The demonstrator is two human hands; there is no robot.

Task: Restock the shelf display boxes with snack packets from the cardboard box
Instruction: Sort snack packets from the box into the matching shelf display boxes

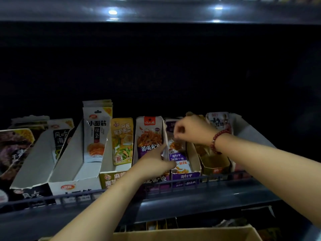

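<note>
Shelf rail (121, 194) fronts a row of open display boxes. White display box (76, 164) holds upright noodle-snack packets (96, 136). Left hand (154, 160) rests extended fingers on the divider wall beside an orange-topped packet (149, 134). Right hand (192, 129), beaded bracelet (217, 140) at wrist, curls over the purple display box (185, 176); grip undeterminable. Cardboard box (191, 235) sits below the shelf.
</note>
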